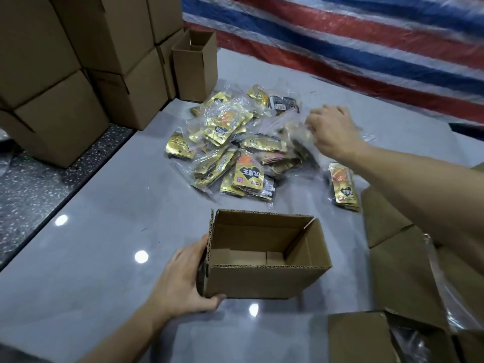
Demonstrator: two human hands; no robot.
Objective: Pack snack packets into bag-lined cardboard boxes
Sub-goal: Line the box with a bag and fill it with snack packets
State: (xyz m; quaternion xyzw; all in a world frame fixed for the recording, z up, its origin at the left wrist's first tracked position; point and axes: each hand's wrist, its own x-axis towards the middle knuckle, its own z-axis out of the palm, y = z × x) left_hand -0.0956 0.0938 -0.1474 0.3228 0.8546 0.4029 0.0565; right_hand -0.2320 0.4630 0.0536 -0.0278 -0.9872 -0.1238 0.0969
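The box [264, 255] is sitting open-topped at the lower middle of the frame. It is plain brown corrugated card with raw fluted edges, its bottom flaps showing bare inside and no liner that I can see. The left hand [180, 279] is gripping its left wall, fingers wrapping round the side and thumb pressing the near bottom corner, I'd say to steady it with its mouth up for loading. Just beyond it, at the middle, the packets [230, 153] are lying in a loose heap, glossy gold foil pouches bunched inside crinkly clear bags. One bundle [344, 187] is lying apart to the right. The right hand [332, 132] is reaching over the heap's right side, fingers curling down into the plastic, but it is blurring and I cannot tell whether they have hold of anything. Everything is resting on a shiny grey surface [104, 231] that is throwing back the lamps. Closed cartons [65, 74] are standing stacked at the upper left, and a striped tarp [340, 48] is hanging at the upper right.
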